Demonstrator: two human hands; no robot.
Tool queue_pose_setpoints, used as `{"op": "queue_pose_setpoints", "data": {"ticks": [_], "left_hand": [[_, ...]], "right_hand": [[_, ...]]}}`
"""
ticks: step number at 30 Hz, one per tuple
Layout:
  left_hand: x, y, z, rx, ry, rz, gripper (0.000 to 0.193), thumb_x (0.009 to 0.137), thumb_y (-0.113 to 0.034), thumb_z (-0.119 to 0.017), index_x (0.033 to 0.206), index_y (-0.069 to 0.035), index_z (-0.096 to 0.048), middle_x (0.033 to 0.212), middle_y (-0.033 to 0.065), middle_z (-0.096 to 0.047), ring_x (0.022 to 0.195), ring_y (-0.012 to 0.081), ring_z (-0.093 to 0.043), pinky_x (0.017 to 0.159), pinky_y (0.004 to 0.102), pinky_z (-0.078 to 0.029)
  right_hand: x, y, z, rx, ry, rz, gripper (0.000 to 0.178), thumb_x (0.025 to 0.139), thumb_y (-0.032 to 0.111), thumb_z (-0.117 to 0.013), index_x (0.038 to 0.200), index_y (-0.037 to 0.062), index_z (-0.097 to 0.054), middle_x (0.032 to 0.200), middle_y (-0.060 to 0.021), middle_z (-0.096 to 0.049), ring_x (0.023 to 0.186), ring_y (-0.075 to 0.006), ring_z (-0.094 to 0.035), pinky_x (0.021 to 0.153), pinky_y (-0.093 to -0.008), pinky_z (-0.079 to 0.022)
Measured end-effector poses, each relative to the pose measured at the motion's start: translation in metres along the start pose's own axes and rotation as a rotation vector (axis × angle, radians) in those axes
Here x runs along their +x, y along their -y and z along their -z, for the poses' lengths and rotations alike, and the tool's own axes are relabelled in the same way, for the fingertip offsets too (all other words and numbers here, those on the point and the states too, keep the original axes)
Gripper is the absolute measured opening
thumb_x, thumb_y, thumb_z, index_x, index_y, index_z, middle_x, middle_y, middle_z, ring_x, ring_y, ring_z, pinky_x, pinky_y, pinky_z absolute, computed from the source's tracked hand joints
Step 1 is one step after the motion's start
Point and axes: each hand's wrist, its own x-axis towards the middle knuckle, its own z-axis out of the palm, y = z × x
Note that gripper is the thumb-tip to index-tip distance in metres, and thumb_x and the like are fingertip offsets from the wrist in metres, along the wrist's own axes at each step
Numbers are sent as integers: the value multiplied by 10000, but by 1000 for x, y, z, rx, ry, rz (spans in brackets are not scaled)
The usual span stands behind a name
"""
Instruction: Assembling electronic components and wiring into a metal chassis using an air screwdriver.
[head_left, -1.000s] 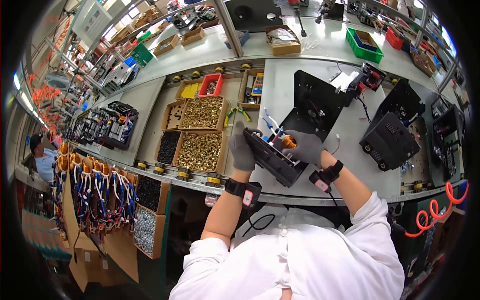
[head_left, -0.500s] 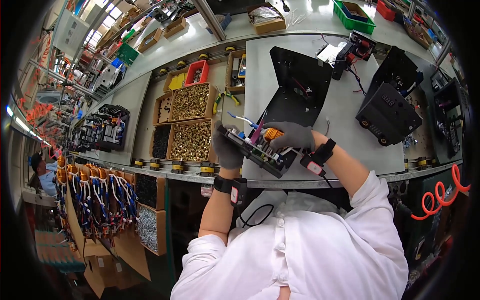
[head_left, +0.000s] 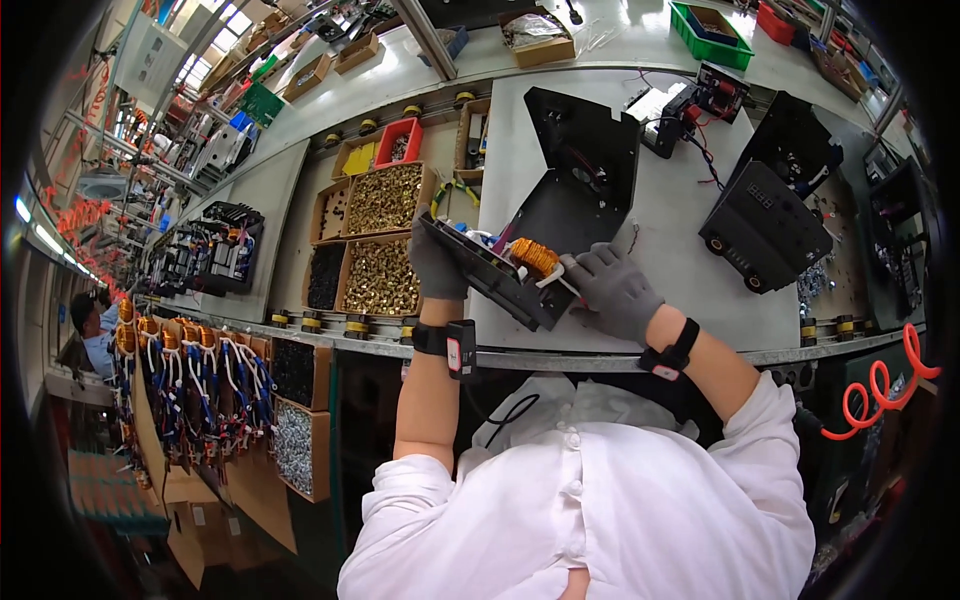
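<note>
Two possible slips, near the table's (head_left: 690,255) front edge: if my left hand (head_left: 438,264), closed on the tilted black assembly (head_left: 497,284), loosens, it could drop; if my half-curled right hand (head_left: 612,290) tugs, the white lead (head_left: 551,279) by the orange coil (head_left: 535,257) could strain. Whether I'm pinching it, I cannot tell. Behind lies a bent black panel (head_left: 590,190); beyond, another table (head_left: 625,42) bears a green bin (head_left: 712,48).
</note>
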Motion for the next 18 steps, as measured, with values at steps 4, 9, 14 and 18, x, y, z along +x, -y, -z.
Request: {"op": "queue_pose_setpoints", "data": {"ticks": [4, 9, 14, 18], "left_hand": [[24, 1, 15, -223, 63, 149, 243, 986, -306, -484, 980, -90, -594, 703, 1, -541, 645, 117, -581, 598, 277, -504], [15, -30, 23, 97, -204, -190, 330, 957, -378, -548, 1017, -59, -606, 817, 18, -584, 689, 134, -562, 639, 284, -481], [-42, -68, -28, 184, -16, -651, 269, 971, -223, -510, 1111, -3, -575, 1057, 99, -610, 950, 166, -591, 868, 329, -488], [-96, -79, -78, 285, 519, -1005, 332, 872, -85, -627, 1179, 19, -556, 1127, 136, -609, 1019, 211, -598, 914, 360, -496]], "right_hand": [[17, 3, 6, -2, -166, 110, 563, 648, 262, -734, 1132, -1, -616, 989, -123, -628, 953, -290, -588, 913, -390, -438], [42, 19, 49, 119, -374, 108, 401, 624, 220, -698, 991, 56, -685, 846, -100, -636, 828, -287, -608, 811, -385, -465], [58, 21, 112, 333, -744, -2, 246, 759, 177, -682, 981, 71, -704, 870, -93, -673, 808, -267, -644, 762, -387, -495], [-7, 3, 153, 362, -972, 46, 277, 748, 32, -701, 1025, 38, -699, 910, -116, -679, 795, -257, -652, 688, -337, -509]]}}
